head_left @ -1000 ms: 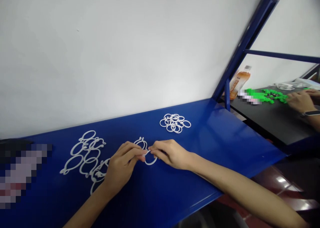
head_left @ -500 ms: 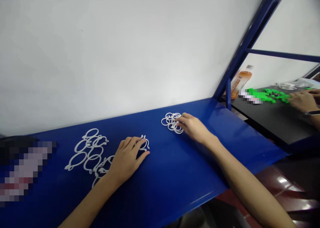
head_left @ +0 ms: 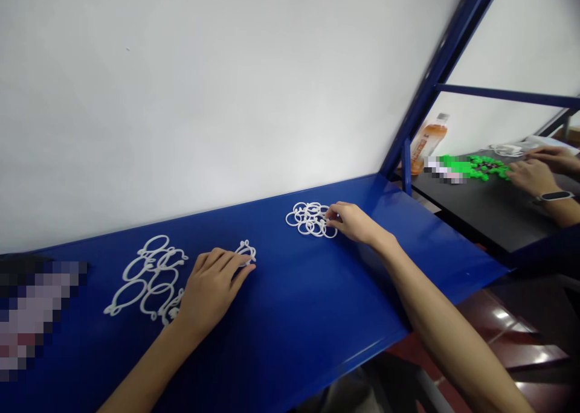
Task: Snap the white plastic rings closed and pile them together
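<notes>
My left hand [head_left: 212, 283] is over the table, thumb and forefinger closed on a small white ring [head_left: 245, 245] with little knobs at its ends. The fingers partly cover that ring. Beneath and left of the wrist lies a loose group of larger-looking white rings [head_left: 156, 278], some hidden by the hand. Farther right, my right hand [head_left: 350, 221] pinches a white ring [head_left: 332, 236] at the right edge of a flat overlapping pile of white rings [head_left: 306, 218]. Its fingertips hide part of that ring.
The blue table [head_left: 290, 316] meets a white wall [head_left: 254, 87]. A blue metal frame [head_left: 428, 93] rises at its right end. Beyond it, a co-worker's hands [head_left: 534, 177] are at green pieces [head_left: 480, 166] on a black table, near an orange drink bottle [head_left: 426, 144].
My left thumb and forefinger have drawn together on the ring. At the pile, the rings lie more spread out near my right hand. The view has shifted slightly.
</notes>
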`<control>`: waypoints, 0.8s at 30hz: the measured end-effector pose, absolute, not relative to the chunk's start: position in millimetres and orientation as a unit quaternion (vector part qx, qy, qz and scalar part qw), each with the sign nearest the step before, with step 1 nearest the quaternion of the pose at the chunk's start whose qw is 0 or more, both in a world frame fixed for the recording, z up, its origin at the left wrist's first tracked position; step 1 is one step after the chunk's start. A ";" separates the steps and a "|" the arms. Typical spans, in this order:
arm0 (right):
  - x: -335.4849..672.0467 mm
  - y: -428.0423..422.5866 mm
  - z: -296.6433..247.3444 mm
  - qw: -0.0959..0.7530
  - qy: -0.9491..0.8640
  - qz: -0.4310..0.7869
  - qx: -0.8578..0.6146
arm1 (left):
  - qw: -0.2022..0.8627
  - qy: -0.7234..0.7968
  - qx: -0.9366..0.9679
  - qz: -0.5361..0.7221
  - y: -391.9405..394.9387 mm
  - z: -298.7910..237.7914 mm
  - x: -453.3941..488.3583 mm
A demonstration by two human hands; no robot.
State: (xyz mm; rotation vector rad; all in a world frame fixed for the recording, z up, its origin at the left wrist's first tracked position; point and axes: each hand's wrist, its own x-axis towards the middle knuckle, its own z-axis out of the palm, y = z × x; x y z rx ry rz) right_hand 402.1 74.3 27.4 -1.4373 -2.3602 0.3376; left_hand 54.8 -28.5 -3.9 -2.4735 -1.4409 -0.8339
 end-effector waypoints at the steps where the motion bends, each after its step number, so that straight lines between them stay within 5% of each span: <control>1: 402.1 74.2 26.9 0.180 -0.834 0.118 -0.508 | 0.083 -0.484 -0.824 -0.281 -28.3 -3.9 54.1; 14: 368.7 48.0 34.3 0.284 -0.842 0.092 -0.449 | 0.052 -0.470 -0.822 -0.318 -29.7 2.4 58.6; 24: 301.6 6.3 12.7 0.231 -0.923 0.189 -0.244 | -0.072 -0.393 -0.856 -0.328 -34.8 -2.5 69.2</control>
